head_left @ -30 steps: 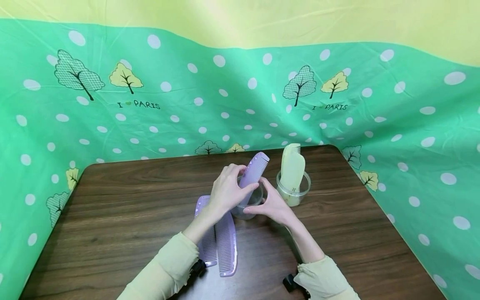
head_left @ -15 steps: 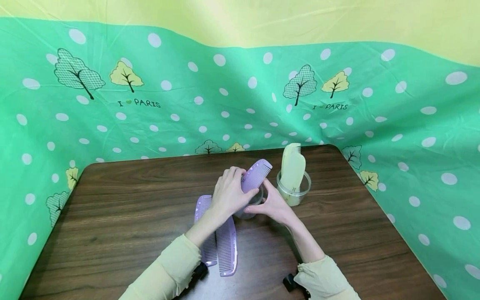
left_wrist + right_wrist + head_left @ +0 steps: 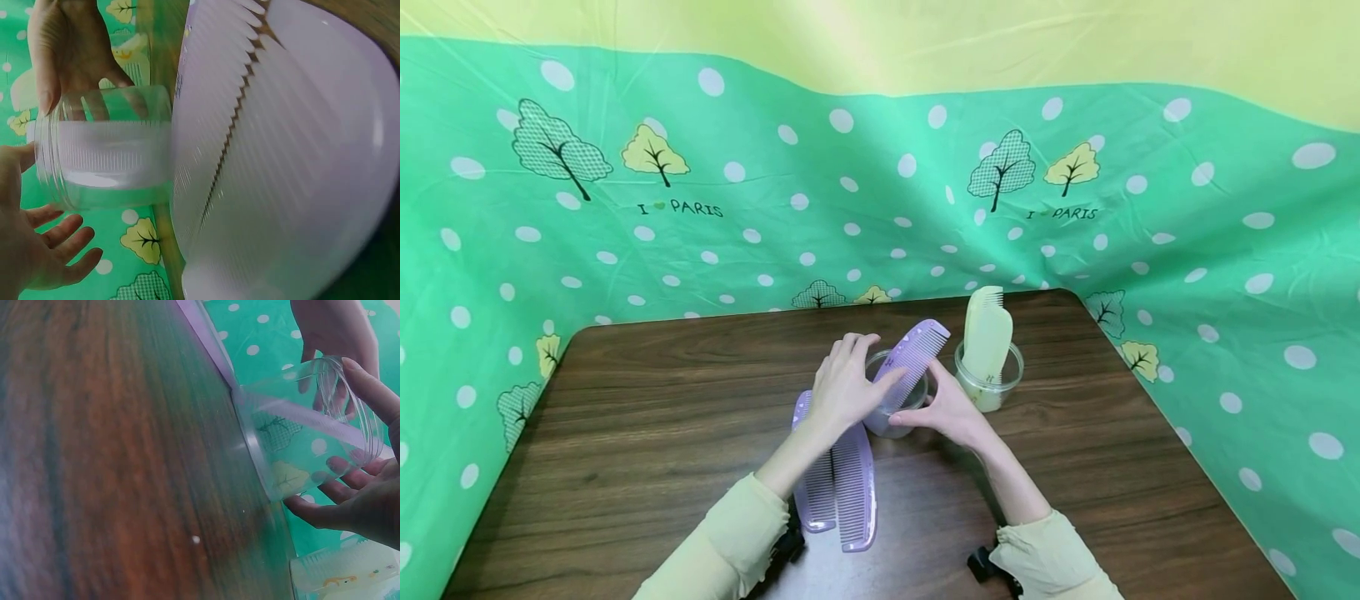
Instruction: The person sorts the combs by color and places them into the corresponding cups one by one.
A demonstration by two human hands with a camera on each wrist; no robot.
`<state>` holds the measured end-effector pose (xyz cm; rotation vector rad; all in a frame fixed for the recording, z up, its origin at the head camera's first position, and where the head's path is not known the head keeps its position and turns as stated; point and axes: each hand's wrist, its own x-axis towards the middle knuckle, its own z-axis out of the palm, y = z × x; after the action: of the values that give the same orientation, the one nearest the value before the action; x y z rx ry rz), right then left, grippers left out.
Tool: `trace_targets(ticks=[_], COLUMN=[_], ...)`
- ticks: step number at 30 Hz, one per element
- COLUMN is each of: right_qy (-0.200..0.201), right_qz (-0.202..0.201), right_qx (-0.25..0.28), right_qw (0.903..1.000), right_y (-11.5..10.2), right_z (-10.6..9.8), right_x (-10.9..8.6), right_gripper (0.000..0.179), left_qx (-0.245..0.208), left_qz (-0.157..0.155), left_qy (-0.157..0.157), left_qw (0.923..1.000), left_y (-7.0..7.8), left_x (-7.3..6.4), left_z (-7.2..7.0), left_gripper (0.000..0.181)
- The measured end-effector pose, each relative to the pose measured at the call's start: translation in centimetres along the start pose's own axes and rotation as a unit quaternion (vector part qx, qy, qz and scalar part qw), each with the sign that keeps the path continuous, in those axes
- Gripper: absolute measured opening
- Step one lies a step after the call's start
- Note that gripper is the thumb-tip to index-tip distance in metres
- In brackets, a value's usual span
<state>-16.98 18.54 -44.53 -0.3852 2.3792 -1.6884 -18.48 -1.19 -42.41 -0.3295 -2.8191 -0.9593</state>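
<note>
A purple comb [image 3: 916, 352] leans to the right inside a clear plastic jar [image 3: 886, 427], its upper end above the rim. My right hand [image 3: 953, 414] holds the jar from the right; in the right wrist view its thumb [image 3: 367, 381] is at the rim and its fingers lie along the wall. To the left of the rim, my left hand [image 3: 848, 387] has its fingers spread, the thumb overlapping the comb in the head view. The left wrist view shows the left hand's fingers [image 3: 72, 240] loose and apart from the jar.
Two more purple combs [image 3: 854, 492] lie side by side under my left forearm, teeth facing. Right of my right hand stands a second clear jar [image 3: 1017, 367] with pale yellow-green combs [image 3: 987, 343] upright in it. A polka-dot cloth [image 3: 760, 200] hangs behind the brown table [image 3: 647, 433].
The purple comb has sunk lower in the jar and tipped to the right. My left hand has let go of it and drawn slightly left. The right hand stays on the jar.
</note>
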Motion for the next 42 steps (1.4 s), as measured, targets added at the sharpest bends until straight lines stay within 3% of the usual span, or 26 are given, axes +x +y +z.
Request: trace_targets(ticks=[17,29,37,42], right_qy=[0.0,-0.001,-0.007,-0.007], right_qz=[-0.011,-0.005,-0.008,-0.01], right_qx=[0.012,0.016,0.019,0.025], right_qw=[0.9999,0.9999,0.9998,0.9996], right_y=[0.1,0.2,0.3,0.3], right_z=[-0.1,-0.1,-0.1,-0.1], right_x=[0.0,0.0,-0.1,-0.1], right_gripper=[0.092,0.092,0.093,0.092], left_qx=[-0.015,0.005,0.013,0.021], left_qz=[-0.079,-0.139,-0.152,-0.141], left_qy=[0.003,-0.031,-0.047,-0.05], left_qw=[0.9967,0.9897,0.9871,0.9886], left_y=[-4.0,-6.2,-7.3,-7.8], left_x=[-2.4,-4.6,-5.5,-6.0], left_z=[-2.6,-4.1,-4.4,-4.3], left_gripper=[0.063,0.064,0.066,0.069])
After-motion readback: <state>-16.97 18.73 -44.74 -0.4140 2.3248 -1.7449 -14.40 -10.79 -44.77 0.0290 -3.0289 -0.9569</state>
